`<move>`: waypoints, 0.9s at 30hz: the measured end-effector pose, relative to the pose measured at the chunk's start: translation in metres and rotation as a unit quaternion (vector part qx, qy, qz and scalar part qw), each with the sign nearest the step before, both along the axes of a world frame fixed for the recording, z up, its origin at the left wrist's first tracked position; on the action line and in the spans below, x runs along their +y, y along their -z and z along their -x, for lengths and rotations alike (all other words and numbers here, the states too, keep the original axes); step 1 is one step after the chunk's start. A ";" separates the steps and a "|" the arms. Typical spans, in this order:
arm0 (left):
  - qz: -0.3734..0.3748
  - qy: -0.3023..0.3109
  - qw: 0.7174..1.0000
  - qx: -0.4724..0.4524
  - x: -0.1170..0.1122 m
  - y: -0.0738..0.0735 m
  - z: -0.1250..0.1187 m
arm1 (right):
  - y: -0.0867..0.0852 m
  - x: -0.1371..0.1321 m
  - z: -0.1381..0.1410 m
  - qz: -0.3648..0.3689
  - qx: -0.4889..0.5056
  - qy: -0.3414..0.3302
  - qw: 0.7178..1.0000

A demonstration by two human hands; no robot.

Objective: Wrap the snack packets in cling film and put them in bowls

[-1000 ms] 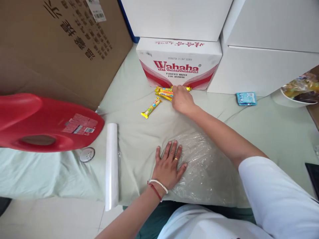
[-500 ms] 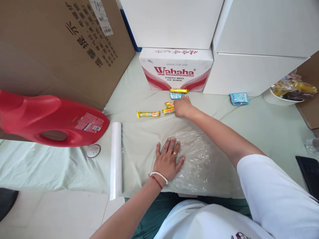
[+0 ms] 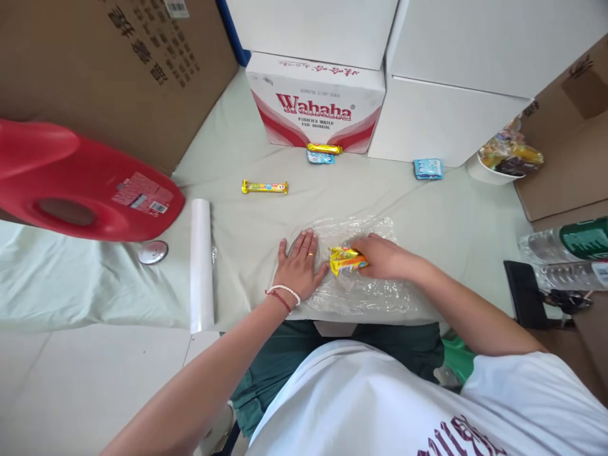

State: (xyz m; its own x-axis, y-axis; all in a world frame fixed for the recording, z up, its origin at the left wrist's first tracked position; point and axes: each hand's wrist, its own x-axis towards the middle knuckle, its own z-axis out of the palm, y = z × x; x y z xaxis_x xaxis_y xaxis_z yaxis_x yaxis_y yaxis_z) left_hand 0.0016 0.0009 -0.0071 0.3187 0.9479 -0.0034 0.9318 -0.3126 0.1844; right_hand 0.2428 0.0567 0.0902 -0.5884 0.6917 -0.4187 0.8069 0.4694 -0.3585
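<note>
My right hand (image 3: 384,258) is closed on a small bunch of yellow candy bars (image 3: 348,260), holding them on a sheet of clear plastic wrap (image 3: 375,294) spread over the pale green cloth (image 3: 256,221). My left hand (image 3: 299,266) lies flat and open on the wrap's left edge, fingers spread, a ring and bracelets on it. One more yellow candy bar (image 3: 265,187) lies alone farther back on the cloth. Another gold bar (image 3: 324,149) and a blue packet (image 3: 320,158) sit against the Wahaha box (image 3: 316,111).
A white roll of wrap (image 3: 201,263) lies left of my hands, beside a red jug (image 3: 80,183) and a round metal lid (image 3: 152,252). Cardboard and white boxes stand behind. A second blue packet (image 3: 428,168), a bowl of snacks (image 3: 503,158) and bottles (image 3: 565,250) are at right.
My right hand has drawn back from the Wahaha box with several candy bars and set them onto the plastic wrap. The left hand stays flat on the wrap.
</note>
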 end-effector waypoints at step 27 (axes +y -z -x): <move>-0.043 -0.005 0.998 -0.033 -0.001 0.004 -0.001 | 0.053 -0.036 -0.004 -0.226 0.036 -0.076 0.970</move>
State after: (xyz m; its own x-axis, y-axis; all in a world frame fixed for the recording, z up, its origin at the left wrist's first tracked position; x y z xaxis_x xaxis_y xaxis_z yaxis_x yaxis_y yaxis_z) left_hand 0.0027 -0.0005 -0.0107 0.3061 0.9468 0.0997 0.9216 -0.3210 0.2184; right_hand 0.2466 0.0208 0.0372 -0.7151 0.6975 -0.0467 0.6960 0.7042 -0.1402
